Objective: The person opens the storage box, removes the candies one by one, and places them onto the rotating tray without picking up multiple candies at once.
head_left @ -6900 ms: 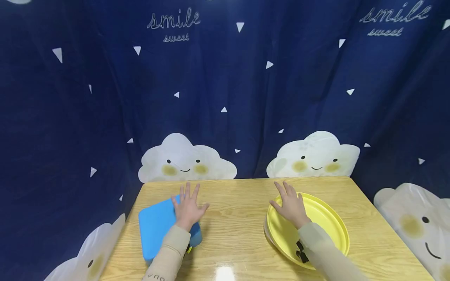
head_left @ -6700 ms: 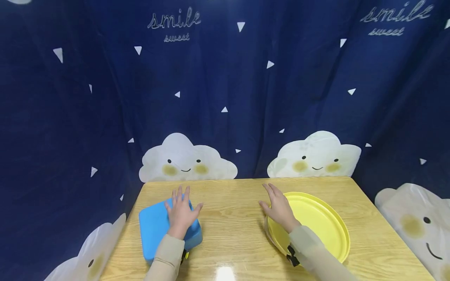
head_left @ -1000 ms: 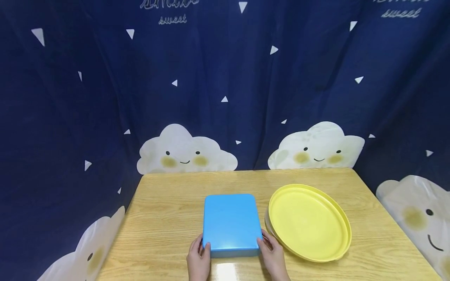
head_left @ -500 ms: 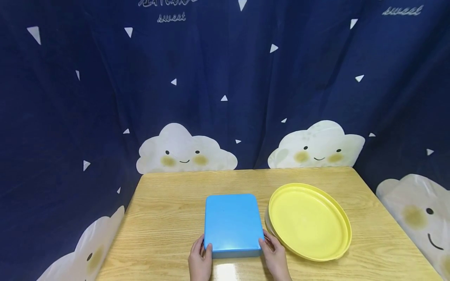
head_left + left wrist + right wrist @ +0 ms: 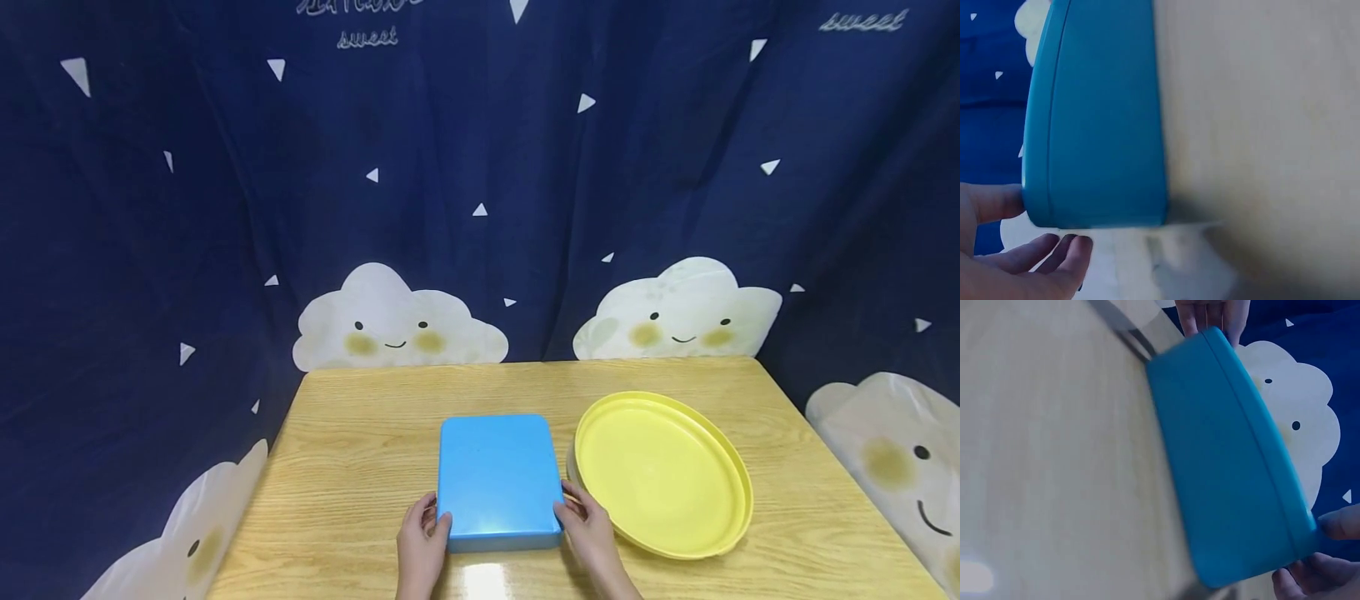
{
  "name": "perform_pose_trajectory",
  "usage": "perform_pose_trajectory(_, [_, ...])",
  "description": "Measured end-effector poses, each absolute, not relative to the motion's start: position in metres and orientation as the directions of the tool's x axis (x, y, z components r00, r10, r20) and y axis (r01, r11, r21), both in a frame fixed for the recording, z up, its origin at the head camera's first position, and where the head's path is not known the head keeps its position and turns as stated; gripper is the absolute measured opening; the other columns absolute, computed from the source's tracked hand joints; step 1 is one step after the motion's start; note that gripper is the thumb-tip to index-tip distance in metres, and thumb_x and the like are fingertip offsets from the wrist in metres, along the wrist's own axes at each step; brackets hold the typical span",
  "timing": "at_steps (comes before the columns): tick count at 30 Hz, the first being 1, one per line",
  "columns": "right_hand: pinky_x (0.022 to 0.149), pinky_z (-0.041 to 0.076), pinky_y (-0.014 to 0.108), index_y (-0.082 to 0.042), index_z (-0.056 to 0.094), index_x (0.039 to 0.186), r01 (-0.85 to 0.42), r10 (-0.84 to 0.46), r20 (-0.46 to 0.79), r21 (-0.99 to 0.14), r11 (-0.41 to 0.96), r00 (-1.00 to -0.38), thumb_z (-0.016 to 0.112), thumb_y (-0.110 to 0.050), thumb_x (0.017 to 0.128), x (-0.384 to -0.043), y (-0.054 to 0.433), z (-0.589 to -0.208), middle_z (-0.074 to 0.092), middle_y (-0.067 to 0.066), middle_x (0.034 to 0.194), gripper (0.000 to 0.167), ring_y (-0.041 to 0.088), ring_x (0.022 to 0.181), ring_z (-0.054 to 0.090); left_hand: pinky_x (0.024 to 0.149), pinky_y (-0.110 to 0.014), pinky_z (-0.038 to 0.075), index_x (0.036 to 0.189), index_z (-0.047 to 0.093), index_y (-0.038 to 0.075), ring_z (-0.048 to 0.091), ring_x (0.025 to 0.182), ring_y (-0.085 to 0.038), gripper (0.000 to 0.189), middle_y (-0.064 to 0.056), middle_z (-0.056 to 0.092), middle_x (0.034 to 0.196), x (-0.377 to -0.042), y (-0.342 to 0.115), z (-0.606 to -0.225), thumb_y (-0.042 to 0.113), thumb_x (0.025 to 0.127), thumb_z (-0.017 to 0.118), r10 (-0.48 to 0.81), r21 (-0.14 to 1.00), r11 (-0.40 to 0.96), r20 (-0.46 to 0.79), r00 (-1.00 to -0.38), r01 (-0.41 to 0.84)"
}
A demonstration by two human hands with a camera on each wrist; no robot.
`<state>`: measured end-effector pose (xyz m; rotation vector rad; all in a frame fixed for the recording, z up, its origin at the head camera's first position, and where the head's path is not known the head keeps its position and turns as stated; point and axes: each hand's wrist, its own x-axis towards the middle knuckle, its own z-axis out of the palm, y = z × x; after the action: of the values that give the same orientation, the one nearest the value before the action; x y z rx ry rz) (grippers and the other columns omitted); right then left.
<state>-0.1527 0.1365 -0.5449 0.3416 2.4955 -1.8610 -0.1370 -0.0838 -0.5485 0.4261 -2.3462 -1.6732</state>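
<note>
Noted nearest: glare patch on wood table, btwn wrists. Found at near-L corner of blue box: L hand, bare, gripping corner w/ thumb at top edge and fingers bent in at L side, spread narrow. Confirmed in L wrist view: thumb touching top edge, fingertips close by at end face. Found at near-R corner: R hand, bare, gripping likewise, thumb at top edge, fingers curled along R side, spread narrow. Seen in R wrist view: both hands, at opp. ends of box.

Located approx. centre, near half of table: said box, roughly square, level, w/ seam running below top edge.

Logged just R of box: round yellow tray, rim raised, set over pale base, mostly hidden. Placed near its L edge: R-hand fingers.

Recorded beyond far edge: navy curtain, hung in folds, w/ L cloud print and R cloud print, both smiling. Observed higher up: scattered white triangles and lettering, partly cut off at top; legible: "sweet".
</note>
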Motion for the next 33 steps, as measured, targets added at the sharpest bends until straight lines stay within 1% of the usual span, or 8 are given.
perform_pose_trajectory(3, [0.09, 0.048, 0.037, 0.01, 0.046, 0.127, 0.132, 0.135, -0.091, -0.935, 0.33, -0.987, 0.055, -0.006, 0.088, -0.163, 0.139, -0.539, 0.051, 0.026, 0.125, 0.043, 0.034, 0.11, 0.053, 0.084, -0.038, 0.051, 0.116, 0.052, -0.014, 0.056, 0.1, -0.036, 0.039, -0.024, 0.056, 0.108, -0.148, -0.088, -0.544, -0.002, 0.08, 0.062, -0.326, 0.935, 0.335, -0.005, -0.945, -0.121])
perform_pose_trajectory(7, [0.091, 0.047, 0.041, 0.011, 0.044, 0.127, 0.083, 0.08, -0.055, -0.909, 0.407, -0.995, 0.054, -0.007, 0.089, -0.18, 0.14, -0.532, 0.049, 0.026, 0.126, 0.043, 0.036, 0.11, 0.052, 0.085, -0.041, 0.051, 0.118, 0.05, -0.015, 0.055, 0.102, -0.039, 0.039, -0.028, 0.055, 0.111, -0.165, -0.098, -0.539, 0.001, 0.083, 0.06, -0.242, 0.93, 0.353, -0.014, -0.97, -0.101])
perform_pose_trajectory(10, [0.091, 0.047, 0.043, 0.011, 0.042, 0.129, 0.076, 0.041, -0.064, -0.896, 0.438, -0.997, 0.053, -0.007, 0.09, -0.193, 0.14, -0.526, 0.046, 0.027, 0.129, 0.044, 0.038, 0.112, 0.051, 0.085, -0.043, 0.05, 0.118, 0.049, -0.016, 0.055, 0.104, -0.041, 0.039, -0.031, 0.054, 0.113, -0.18, -0.105, -0.537, 0.003, 0.085, 0.058, -0.172, 0.926, 0.37, -0.013, -0.985, -0.077])
perform_pose_trajectory(14, [0.09, 0.046, 0.047, 0.011, 0.04, 0.13, 0.079, 0.016, -0.081, -0.879, 0.47, -0.997, 0.052, -0.006, 0.09, -0.209, 0.138, -0.522, 0.044, 0.028, 0.13, 0.045, 0.04, 0.113, 0.049, 0.085, -0.043, 0.05, 0.118, 0.047, -0.018, 0.055, 0.103, -0.042, 0.04, -0.032, 0.053, 0.114, -0.199, -0.112, -0.534, 0.004, 0.086, 0.055, -0.115, 0.911, 0.407, -0.025, -0.993, -0.07])
perform_pose_trajectory(18, [0.091, 0.046, 0.049, 0.011, 0.038, 0.131, 0.115, 0.014, -0.124, -0.858, 0.501, -0.992, 0.05, -0.007, 0.091, -0.224, 0.134, -0.523, 0.043, 0.029, 0.13, 0.046, 0.042, 0.114, 0.048, 0.083, -0.042, 0.051, 0.119, 0.047, -0.017, 0.056, 0.103, -0.04, 0.039, -0.031, 0.054, 0.115, -0.214, -0.113, -0.533, 0.005, 0.088, 0.054, -0.101, 0.904, 0.415, -0.065, -0.993, -0.101])
perform_pose_trajectory(23, [0.09, 0.046, 0.049, 0.011, 0.036, 0.133, 0.166, 0.03, -0.175, -0.85, 0.501, -0.984, 0.049, -0.008, 0.091, -0.236, 0.129, -0.526, 0.044, 0.03, 0.129, 0.047, 0.042, 0.114, 0.047, 0.082, -0.042, 0.051, 0.12, 0.05, -0.015, 0.056, 0.103, -0.037, 0.038, -0.027, 0.056, 0.114, -0.226, -0.11, -0.53, 0.008, 0.089, 0.053, -0.098, 0.903, 0.403, -0.119, -0.988, -0.149])
perform_pose_trajectory(26, [0.089, 0.047, 0.048, 0.011, 0.037, 0.132, 0.171, 0.031, -0.18, -0.852, 0.494, -0.983, 0.048, -0.007, 0.091, -0.239, 0.128, -0.528, 0.047, 0.029, 0.126, 0.046, 0.04, 0.112, 0.049, 0.082, -0.043, 0.051, 0.119, 0.05, -0.015, 0.056, 0.102, -0.037, 0.037, -0.027, 0.057, 0.112, -0.229, -0.108, -0.531, 0.006, 0.089, 0.053, -0.089, 0.899, 0.413, -0.12, -0.989, -0.146])
perform_pose_trajectory(33, [0.086, 0.048, 0.046, 0.012, 0.041, 0.129, 0.176, 0.043, -0.177, -0.866, 0.469, -0.983, 0.05, -0.006, 0.09, -0.245, 0.128, -0.534, 0.052, 0.027, 0.12, 0.044, 0.037, 0.107, 0.052, 0.085, -0.046, 0.049, 0.115, 0.053, -0.015, 0.055, 0.102, -0.038, 0.034, -0.027, 0.058, 0.109, -0.232, -0.106, -0.532, 0.005, 0.088, 0.054, -0.13, 0.886, 0.43, -0.128, -0.983, -0.172])
